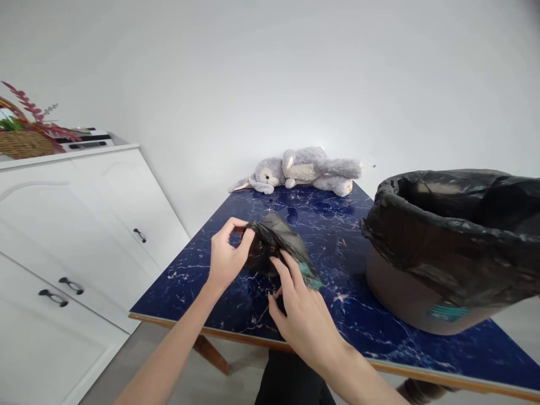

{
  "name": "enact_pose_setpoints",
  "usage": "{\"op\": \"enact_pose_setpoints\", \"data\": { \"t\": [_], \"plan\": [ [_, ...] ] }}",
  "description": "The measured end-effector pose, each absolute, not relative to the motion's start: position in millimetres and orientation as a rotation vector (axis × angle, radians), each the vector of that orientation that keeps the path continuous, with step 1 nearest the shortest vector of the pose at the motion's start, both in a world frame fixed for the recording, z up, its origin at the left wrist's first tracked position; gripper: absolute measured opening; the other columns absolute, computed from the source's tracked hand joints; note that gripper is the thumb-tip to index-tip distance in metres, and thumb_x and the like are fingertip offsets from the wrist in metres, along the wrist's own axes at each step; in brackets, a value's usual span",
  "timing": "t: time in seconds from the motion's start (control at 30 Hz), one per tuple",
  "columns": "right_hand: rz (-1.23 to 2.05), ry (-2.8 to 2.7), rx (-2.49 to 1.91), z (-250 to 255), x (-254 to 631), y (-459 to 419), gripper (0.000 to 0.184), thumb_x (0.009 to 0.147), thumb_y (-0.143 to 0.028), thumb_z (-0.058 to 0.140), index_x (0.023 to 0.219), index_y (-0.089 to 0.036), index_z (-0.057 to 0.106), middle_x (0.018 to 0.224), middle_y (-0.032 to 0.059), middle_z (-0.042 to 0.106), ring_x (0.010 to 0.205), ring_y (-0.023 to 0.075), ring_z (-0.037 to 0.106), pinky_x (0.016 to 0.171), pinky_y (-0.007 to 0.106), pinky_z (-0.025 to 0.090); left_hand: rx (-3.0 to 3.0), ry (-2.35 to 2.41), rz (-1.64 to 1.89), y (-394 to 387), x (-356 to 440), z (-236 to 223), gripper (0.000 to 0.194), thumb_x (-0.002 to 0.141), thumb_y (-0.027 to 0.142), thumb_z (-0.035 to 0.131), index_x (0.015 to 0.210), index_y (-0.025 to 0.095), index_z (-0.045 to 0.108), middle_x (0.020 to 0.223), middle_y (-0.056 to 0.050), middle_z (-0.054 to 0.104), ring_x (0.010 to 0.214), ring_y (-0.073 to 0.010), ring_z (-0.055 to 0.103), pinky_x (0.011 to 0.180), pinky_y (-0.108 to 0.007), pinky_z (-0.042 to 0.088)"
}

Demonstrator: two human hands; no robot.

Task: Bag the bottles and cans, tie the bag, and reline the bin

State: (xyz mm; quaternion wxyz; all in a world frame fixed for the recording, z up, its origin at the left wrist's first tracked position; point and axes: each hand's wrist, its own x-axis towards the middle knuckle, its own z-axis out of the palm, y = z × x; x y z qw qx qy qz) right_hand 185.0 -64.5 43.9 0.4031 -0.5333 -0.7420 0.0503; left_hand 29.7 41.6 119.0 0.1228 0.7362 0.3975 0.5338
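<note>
A crumpled black plastic bag [291,239] lies over the blue marbled tabletop, with a patch of green print on its right side. My left hand [230,250] pinches the bag's upper left edge between thumb and forefinger. At the bag's lower front, my right hand [306,306] reaches in with its fingers spread, and the fingertips touch the plastic. Its thumb stays apart from the forefinger. What lies under the folds of the bag is hidden.
A bin [405,287] lined with a black bag stands on the table [198,275] at right. A grey plush rabbit [304,169] lies along the back edge by the wall. White cabinets [97,225] stand at left, topped by a wicker basket [25,143].
</note>
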Motion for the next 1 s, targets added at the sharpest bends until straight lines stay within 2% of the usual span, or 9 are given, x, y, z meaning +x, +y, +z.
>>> {"op": "enact_pose_setpoints", "data": {
  "t": [0.1,0.2,0.33,0.43,0.53,0.63,0.73,0.87,1.0],
  "plan": [
    [0.115,-1.783,-1.371,46.6,180.4,-52.4,0.063,0.099,-0.021,0.05,0.159,-0.021,0.035,0.166,0.0226,0.043,0.076,0.0235,0.077,0.047,0.035,0.058,2.157,1.081,1.53,40.1,33.9,124.1,0.013,0.097,0.033,0.063,0.09,0.022,0.063,0.092,-0.004,0.066,0.09,-0.0205,0.064,0.087,-0.028,0.052],
    [0.099,-1.663,-1.356,53.5,178.7,-48.4,0.053,0.1,-0.023,0.049,0.153,-0.022,0.042,0.153,0.0217,0.052,0.093,0.0305,0.077,0.057,0.041,0.064,2.127,0.999,1.523,39.6,38.2,127.2,0.012,0.096,0.033,0.062,0.09,0.022,0.063,0.093,-0.004,0.066,0.091,-0.0204,0.064,0.087,-0.028,0.053],
    [0.089,-1.563,-1.373,58.4,176.5,-46.1,0.042,0.102,-0.027,0.053,0.144,-0.02,0.049,0.144,0.0215,0.05,0.106,0.0341,0.072,0.074,0.051,0.067,2.054,0.896,1.568,38.1,43.7,127.8,0.011,0.097,0.032,0.063,0.092,0.022,0.062,0.095,-0.004,0.066,0.092,-0.0194,0.065,0.088,-0.028,0.054],
    [0.011,-1.569,-1.379,56.5,175.6,-42.7,0.032,0.103,-0.028,0.057,0.134,-0.02,0.058,0.144,0.0223,0.048,0.119,0.0384,0.065,0.091,0.059,0.062,1.973,0.866,1.595,38.1,46.5,126.4,0.012,0.097,0.033,0.064,0.093,0.021,0.063,0.094,-0.004,0.066,0.091,-0.0191,0.066,0.086,-0.027,0.054],
    [-0.052,-1.591,-1.375,53.7,176.4,-40.6,0.014,0.103,-0.026,0.059,0.113,-0.02,0.066,0.142,0.0216,0.047,0.126,0.0406,0.059,0.096,0.061,0.058,1.837,0.895,1.653,42.0,47.0,123.5,0.017,0.096,0.038,0.067,0.094,0.021,0.065,0.092,-0.003,0.066,0.089,-0.0192,0.066,0.084,-0.027,0.054],
    [-0.078,-1.622,-1.331,50.8,178.0,-42.7,0.009,0.103,-0.022,0.058,0.1,-0.021,0.067,0.14,0.0201,0.047,0.132,0.0406,0.055,0.098,0.059,0.057,1.712,0.923,1.683,47.7,46.7,121.3,0.02,0.094,0.041,0.07,0.092,0.022,0.064,0.091,-0.002,0.066,0.089,-0.0186,0.066,0.083,-0.027,0.054],
    [-0.115,-1.63,-1.25,42.4,179.9,-50.5,0.01,0.101,-0.018,0.058,0.096,-0.022,0.066,0.138,0.0184,0.047,0.125,0.0359,0.057,0.094,0.054,0.058,1.585,0.928,1.707,51.9,47.3,122.9,0.022,0.091,0.042,0.07,0.09,0.022,0.062,0.09,-0.001,0.066,0.089,-0.0176,0.066,0.083,-0.026,0.054],
    [-0.151,-1.787,-1.118,19.9,188.1,-67.4,0.016,0.098,-0.012,0.055,0.089,-0.022,0.062,0.124,0.0159,0.055,0.096,0.0246,0.062,0.073,0.037,0.058,1.394,0.907,1.712,57.9,45.7,128.5,0.026,0.088,0.044,0.073,0.089,0.022,0.059,0.09,-0.001,0.068,0.089,-0.0172,0.068,0.082,-0.026,0.054],
    [-0.129,-2.086,-0.977,6.8,200.4,-78.9,0.016,0.1,-0.009,0.05,0.095,-0.02,0.059,0.142,0.0153,0.062,0.083,0.0189,0.068,0.065,0.032,0.056,1.282,0.919,1.704,71.2,41.8,127.7,0.032,0.084,0.047,0.079,0.09,0.02,0.063,0.088,-0.001,0.07,0.087,-0.0182,0.07,0.078,-0.026,0.055]
  ]
}}
